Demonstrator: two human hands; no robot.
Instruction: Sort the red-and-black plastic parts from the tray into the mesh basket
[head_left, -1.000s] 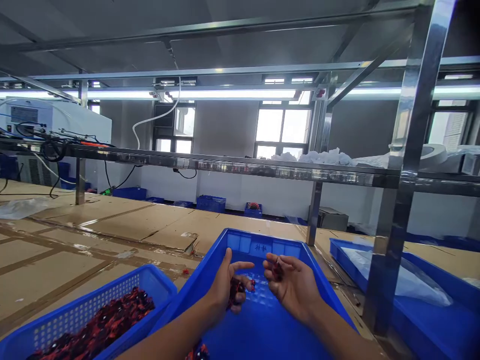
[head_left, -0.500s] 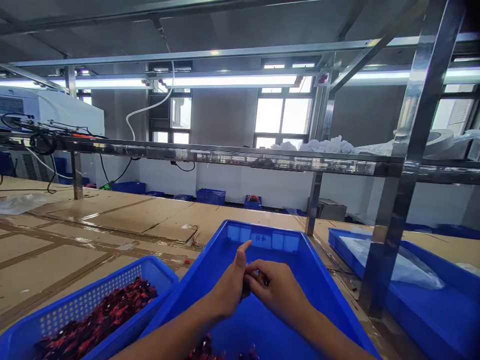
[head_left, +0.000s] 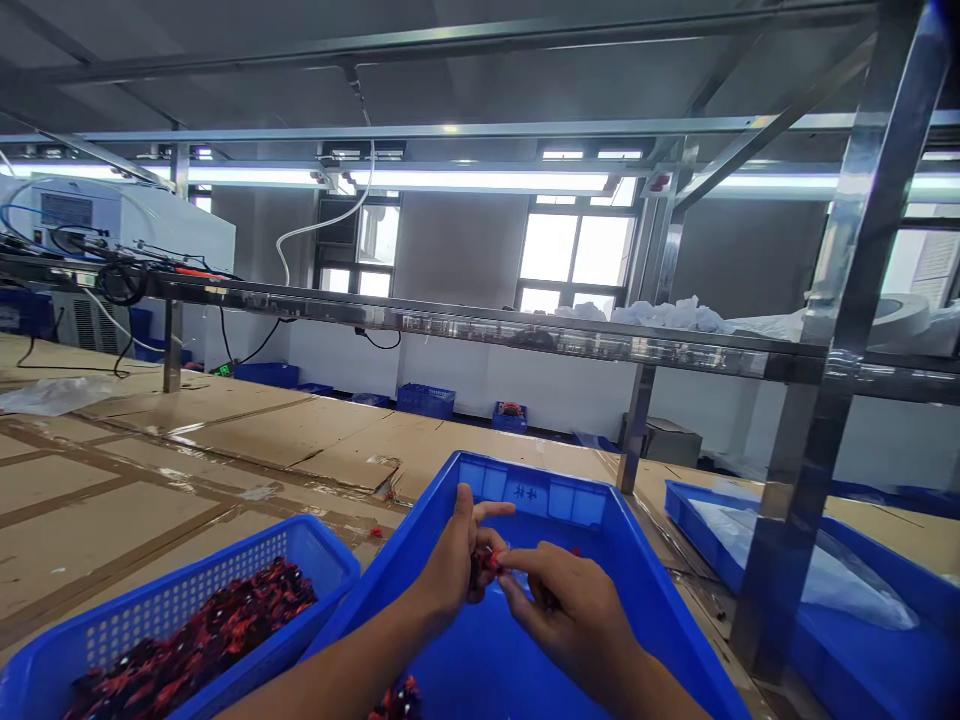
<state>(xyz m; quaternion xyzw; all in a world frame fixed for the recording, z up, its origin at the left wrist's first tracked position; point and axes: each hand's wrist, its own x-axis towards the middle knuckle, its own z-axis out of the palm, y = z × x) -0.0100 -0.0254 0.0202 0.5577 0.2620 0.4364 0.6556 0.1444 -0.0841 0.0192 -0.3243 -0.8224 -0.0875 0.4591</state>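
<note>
My left hand (head_left: 448, 565) is over the big blue tray, thumb up and index finger stretched out, with its lower fingers curled around a small red-and-black piece (head_left: 486, 566). My right hand (head_left: 574, 600) comes in from the right, its index fingertip and thumb at the red end of that same piece. Something dark shows under the curled fingers of the right hand, too small to name. Below the hands, more red-and-black pieces (head_left: 399, 700) lie in the near end of the blue tray (head_left: 660, 590). The exact kind of the pieces cannot be made out.
To the left a blue perforated basket (head_left: 330, 560) holds a heap of red-and-black pieces (head_left: 217, 630). A steel post (head_left: 799, 520) stands at the right, with another blue tray (head_left: 847, 620) holding plastic bags behind it. A steel shelf rail (head_left: 465, 328) crosses above the cardboard-covered table (head_left: 247, 430).
My right hand has moved slightly right and down, its fingers opening out from the left hand. The red-and-black piece now shows between the hands. The view has shifted a little.
</note>
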